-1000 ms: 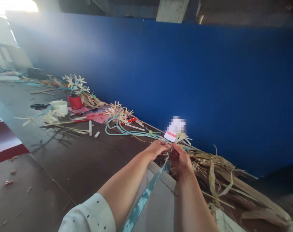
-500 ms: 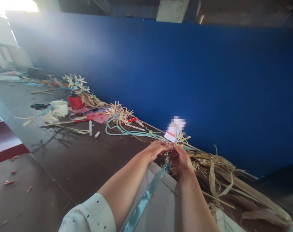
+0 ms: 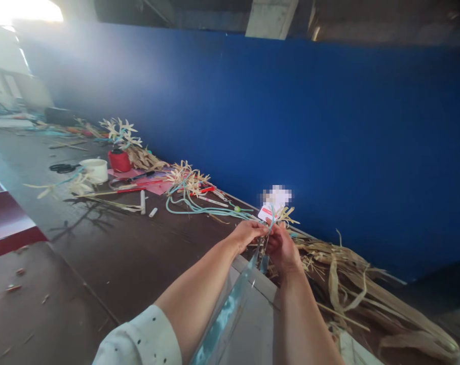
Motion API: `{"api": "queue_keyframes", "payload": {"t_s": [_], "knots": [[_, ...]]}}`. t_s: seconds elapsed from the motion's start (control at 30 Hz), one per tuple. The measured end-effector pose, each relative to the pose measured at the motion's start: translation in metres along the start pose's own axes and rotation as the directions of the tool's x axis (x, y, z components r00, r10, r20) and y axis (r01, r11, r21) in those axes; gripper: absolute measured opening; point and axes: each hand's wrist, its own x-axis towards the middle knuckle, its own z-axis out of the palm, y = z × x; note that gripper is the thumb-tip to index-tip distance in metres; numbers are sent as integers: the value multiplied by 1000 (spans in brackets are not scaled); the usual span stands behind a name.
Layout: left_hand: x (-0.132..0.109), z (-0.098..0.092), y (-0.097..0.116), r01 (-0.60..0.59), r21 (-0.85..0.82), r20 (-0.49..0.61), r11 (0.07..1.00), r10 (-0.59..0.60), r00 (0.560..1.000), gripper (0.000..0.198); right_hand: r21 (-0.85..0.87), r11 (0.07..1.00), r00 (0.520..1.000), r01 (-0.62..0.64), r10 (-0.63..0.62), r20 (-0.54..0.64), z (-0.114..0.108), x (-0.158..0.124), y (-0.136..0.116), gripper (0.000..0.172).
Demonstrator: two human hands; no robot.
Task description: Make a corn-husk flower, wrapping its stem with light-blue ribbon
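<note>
My left hand (image 3: 248, 234) and my right hand (image 3: 283, 247) meet near the back edge of the brown table, fingertips pinched together. Between them is a thin light-blue stem, which both hands grip. Pale straw-like petals (image 3: 288, 215) spread just above my right fingers. A long translucent blue ribbon (image 3: 226, 314) hangs from beneath the hands toward the lower edge of the view. Behind the fingertips stands a white card with a red mark (image 3: 267, 213). Light-blue stems of a pale flower bunch (image 3: 188, 178) reach close to my left hand.
Dried husks (image 3: 351, 268) lie to the right of my hands. Farther left are a white cup (image 3: 95, 171), a red thread spool (image 3: 119, 161), black scissors (image 3: 64, 168) and white pieces (image 3: 143, 202). A blue partition (image 3: 291, 116) rises behind the table.
My right hand's fingers have shifted slightly up and left around the stem. The ribbon's upper part hangs a little differently. My left hand is almost unmoved.
</note>
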Motion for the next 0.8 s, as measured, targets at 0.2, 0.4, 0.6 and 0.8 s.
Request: {"api": "queue_keyframes", "payload": {"t_s": [0.2, 0.4, 0.6, 0.8], "knots": [[2, -1, -3, -23, 18, -74, 1000, 25, 997, 31, -60, 997, 998, 57, -57, -1, -3, 0, 3, 22], [7, -4, -8, -52, 103, -110, 993, 63, 992, 27, -94, 990, 993, 102, -108, -57, -2, 1, 4, 13], [9, -5, -11, -25, 117, -111, 993, 38, 993, 32, -64, 995, 994, 77, -82, -75, -2, 1, 1, 14], [9, -5, -10, -24, 147, -98, 989, 39, 994, 39, -49, 992, 992, 113, -115, -52, -7, 3, 3, 14]]}}
